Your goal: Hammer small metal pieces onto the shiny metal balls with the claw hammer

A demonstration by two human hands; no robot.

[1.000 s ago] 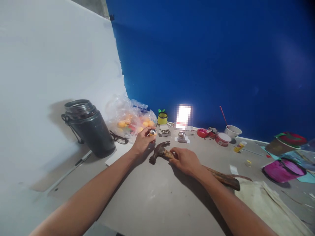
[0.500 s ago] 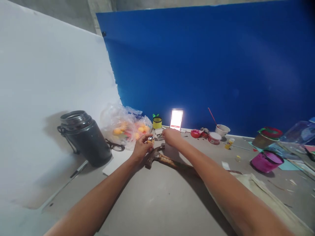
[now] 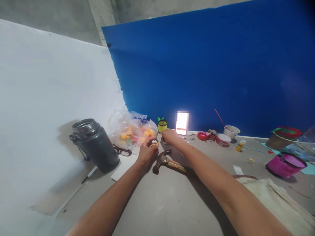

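Observation:
My left hand is closed round a small round piece with a shiny silver top and a yellowish lower part; its exact kind is unclear. My right hand reaches forward beside it, fingers curled in front of a small yellow cup with a dark rim. Whatever those fingers grip is hidden. Below the hands a claw hammer lies on the grey table, its wooden handle running under my right forearm. A lit phone stands behind my right hand.
At left stand a dark open flask, eyeglasses, and a clear bag of orange things. Rightward are a white bowl with a red stick, a lidded red tub, a yellow bottle, a pink container and pale cloth.
My right hand has moved left, from a small pale tray by the phone to in front of the yellow cup. My left hand still holds the round piece. The view has shifted slightly.

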